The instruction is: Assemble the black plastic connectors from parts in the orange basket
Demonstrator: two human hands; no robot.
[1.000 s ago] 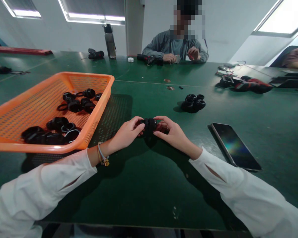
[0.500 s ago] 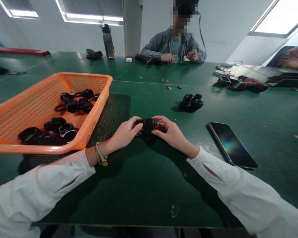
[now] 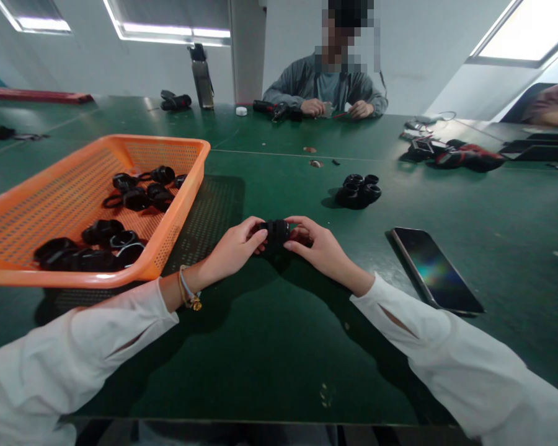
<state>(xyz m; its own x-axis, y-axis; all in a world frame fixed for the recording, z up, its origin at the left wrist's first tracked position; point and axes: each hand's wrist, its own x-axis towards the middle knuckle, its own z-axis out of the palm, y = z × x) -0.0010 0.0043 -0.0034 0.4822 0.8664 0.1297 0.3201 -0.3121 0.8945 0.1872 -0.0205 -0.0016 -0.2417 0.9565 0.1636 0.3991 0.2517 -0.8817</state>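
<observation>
Any lettering on the small black part (image 3: 278, 232) is too small to read. The part lies at the centre of the frame, between the person's two hands, just above or on the green table (image 3: 260, 359); its contact with the surface cannot be told. It looks like a short, stubby cylinder lying on its side, dark all over, with a ringed, thicker body towards the right and a narrower end towards the left.

The left hand (image 3: 232, 246) comes in from the lower left, its grip narrow, thumb and fingers pinching the left end. The right hand (image 3: 323, 248) reaches in from the lower right, its thumb and forefinger holding the right end, the other fingers curled. Both wrists lie low, with white sleeves (image 3: 121, 341) behind them.

At left, an orange basket (image 3: 74, 280) contains more black pieces (image 3: 137, 199). Right of centre stands a tight cluster of black open-topped pieces (image 3: 358, 191); below it, further right, lies a dark-screened phone (image 3: 437, 269).
</observation>
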